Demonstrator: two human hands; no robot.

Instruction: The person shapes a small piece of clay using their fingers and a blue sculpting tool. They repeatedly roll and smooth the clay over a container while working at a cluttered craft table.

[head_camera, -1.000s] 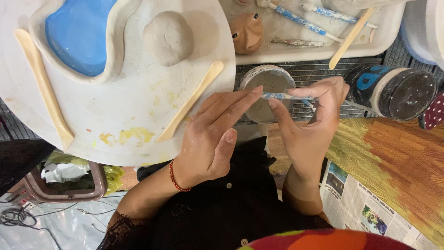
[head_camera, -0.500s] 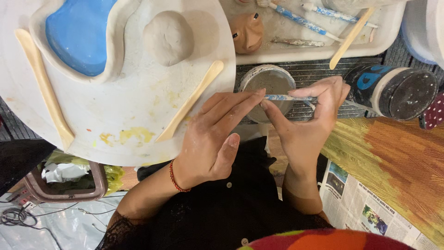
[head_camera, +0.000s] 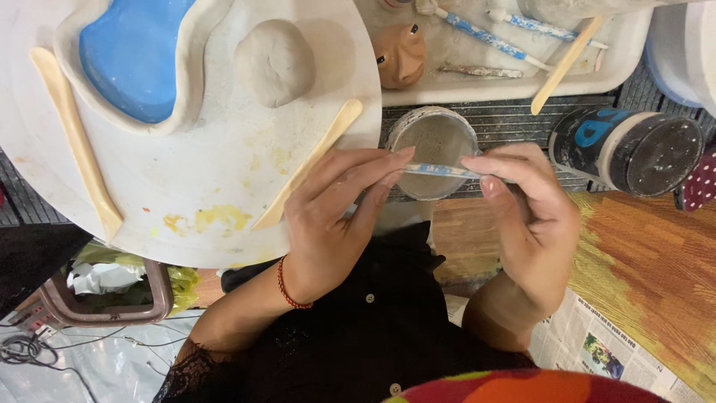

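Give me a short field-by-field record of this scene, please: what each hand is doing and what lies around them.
left hand: fingertips pinch one end of the thin tool
right hand: pinches the tool's other end
tool: thin, blue and white, level above the cup
cup: small, round, holds greyish liquid
board: round, white, beside left hand
on board: clay ball, blue-filled clay shape, two wooden sticks
tray: brown clay figure, more tools
jar: lying on its side, right

Bare left hand (head_camera: 335, 224) with thin red beaded bracelet (head_camera: 287, 287) at wrist. Bare right hand (head_camera: 529, 224), no jewellery. Black buttoned top (head_camera: 373, 336) with lace-edged sleeve (head_camera: 186, 366).
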